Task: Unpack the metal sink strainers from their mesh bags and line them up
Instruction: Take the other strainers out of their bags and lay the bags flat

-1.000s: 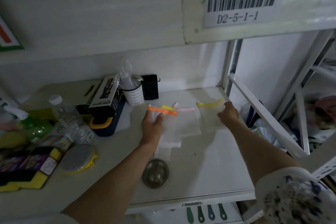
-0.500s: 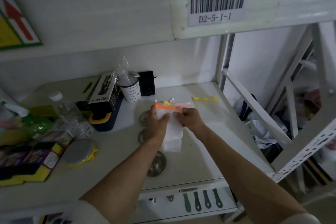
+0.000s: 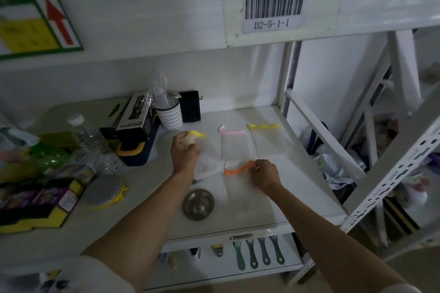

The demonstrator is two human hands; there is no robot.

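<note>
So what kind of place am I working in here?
Probably a warehouse or stockroom: white metal racking with a barcode location label reading D2-5-1-1, a red-arrow sign, and packaged cleaning goods such as a boxed spray bottle.

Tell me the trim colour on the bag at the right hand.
Orange trim, seen in the head view.

— Where does the one view sit?

— On the person's head, looking forward and down onto a white shelf point(image 3: 281, 200), with both forearms reaching in from the bottom edge.

— How close?

— Close: the shelf fills the middle, and the beam above with its barcode label point(image 3: 274, 7) crosses the top of the frame.

— Anything lower?

— The next shelf down shows along the bottom. The wide lens bends the upright at right.

— A second view?

— None, so nothing is shared.
</note>
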